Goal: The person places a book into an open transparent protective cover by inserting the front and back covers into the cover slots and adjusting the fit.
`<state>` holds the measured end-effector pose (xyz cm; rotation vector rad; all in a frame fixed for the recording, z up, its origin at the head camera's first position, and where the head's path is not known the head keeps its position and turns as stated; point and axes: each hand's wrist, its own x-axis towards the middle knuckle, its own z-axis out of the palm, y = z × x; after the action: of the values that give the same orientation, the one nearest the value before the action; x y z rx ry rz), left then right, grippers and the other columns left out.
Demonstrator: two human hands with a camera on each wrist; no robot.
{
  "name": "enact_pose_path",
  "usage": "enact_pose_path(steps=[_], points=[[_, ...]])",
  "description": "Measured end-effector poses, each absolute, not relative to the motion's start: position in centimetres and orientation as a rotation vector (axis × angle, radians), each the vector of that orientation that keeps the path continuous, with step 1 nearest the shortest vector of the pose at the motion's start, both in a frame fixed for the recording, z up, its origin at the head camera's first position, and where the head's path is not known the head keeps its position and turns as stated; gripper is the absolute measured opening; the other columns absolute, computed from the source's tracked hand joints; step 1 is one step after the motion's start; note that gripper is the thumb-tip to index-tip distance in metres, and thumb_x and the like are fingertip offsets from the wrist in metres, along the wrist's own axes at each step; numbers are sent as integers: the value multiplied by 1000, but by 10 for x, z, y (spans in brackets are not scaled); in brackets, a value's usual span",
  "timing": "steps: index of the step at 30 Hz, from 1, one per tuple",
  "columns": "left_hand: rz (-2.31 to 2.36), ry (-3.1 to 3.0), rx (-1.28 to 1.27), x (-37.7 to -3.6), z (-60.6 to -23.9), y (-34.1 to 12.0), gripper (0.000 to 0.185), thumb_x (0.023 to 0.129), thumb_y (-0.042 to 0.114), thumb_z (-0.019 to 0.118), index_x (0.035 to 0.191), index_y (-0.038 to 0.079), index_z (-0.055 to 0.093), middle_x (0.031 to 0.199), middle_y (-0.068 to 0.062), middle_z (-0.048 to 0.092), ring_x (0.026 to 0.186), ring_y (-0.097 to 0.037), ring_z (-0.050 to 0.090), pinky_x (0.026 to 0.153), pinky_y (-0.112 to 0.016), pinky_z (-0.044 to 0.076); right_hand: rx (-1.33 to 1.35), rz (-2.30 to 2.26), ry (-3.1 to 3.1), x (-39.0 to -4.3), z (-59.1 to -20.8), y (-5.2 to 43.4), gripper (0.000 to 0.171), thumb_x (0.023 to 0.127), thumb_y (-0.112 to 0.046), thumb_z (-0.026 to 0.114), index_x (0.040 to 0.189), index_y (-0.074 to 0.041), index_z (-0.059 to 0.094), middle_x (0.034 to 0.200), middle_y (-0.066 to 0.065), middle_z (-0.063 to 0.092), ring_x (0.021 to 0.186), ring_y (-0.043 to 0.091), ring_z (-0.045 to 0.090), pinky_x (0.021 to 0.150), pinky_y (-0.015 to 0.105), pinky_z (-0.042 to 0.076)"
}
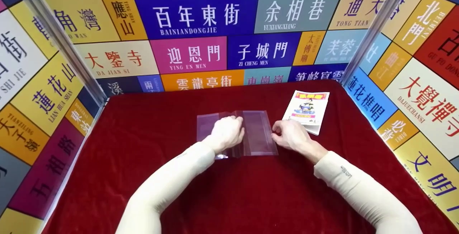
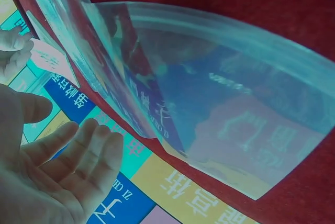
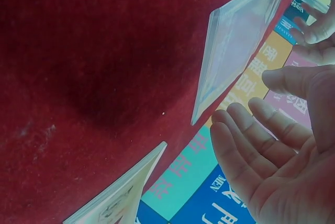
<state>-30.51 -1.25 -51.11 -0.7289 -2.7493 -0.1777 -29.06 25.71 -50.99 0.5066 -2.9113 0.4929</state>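
Both hands sit on the clear plastic cover point(image 1: 236, 131) mid-surface, left hand point(image 1: 226, 133) resting loosely curled on top, right hand point(image 1: 290, 135) at its right edge, so we flatten it before reaching for the booklet point(image 1: 307, 110).

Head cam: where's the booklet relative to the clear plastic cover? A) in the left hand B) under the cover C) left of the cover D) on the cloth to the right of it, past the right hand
D: the booklet lies on the red cloth right of the clear plastic cover, beyond the right hand; neither hand holds it.
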Motion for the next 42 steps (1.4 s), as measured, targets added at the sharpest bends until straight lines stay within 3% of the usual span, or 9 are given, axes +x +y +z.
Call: enact_pose_path(steps=[14, 25, 35, 42], points=[[-216, -2781, -728, -322, -508, 8, 27, 105, 31, 67, 110, 6, 75, 106, -14, 81, 98, -36, 82, 81, -52, 70, 369, 603, -2914, -301, -504, 269, 25, 93, -24, 79, 108, -4, 83, 100, 12, 87, 96, 33, 81, 88, 55, 63], [-187, -2818, -710, -331, -503, 30, 30, 105, 33, 66, 115, 7, 77, 110, -12, 83, 103, -34, 82, 84, -49, 71, 263, 629, -2892, -306, -498, 278, 29, 94, -29, 77, 110, -5, 84, 105, 15, 86, 100, 37, 81, 88, 57, 63], [-209, -2856, -712, -337, -498, 42, 30, 105, 33, 66, 114, 7, 78, 111, -12, 83, 105, -33, 82, 85, -48, 71, 187, 619, -2809, -311, -494, 291, 28, 91, -28, 74, 105, -7, 85, 100, 16, 84, 96, 41, 78, 83, 59, 61], [-254, -2867, -687, -340, -500, 48, 31, 105, 34, 67, 114, 6, 78, 111, -14, 83, 103, -36, 83, 83, -51, 71, 93, 621, -2817, -314, -489, 303, 30, 95, -30, 73, 111, -7, 83, 111, 20, 85, 107, 44, 78, 88, 64, 61]])
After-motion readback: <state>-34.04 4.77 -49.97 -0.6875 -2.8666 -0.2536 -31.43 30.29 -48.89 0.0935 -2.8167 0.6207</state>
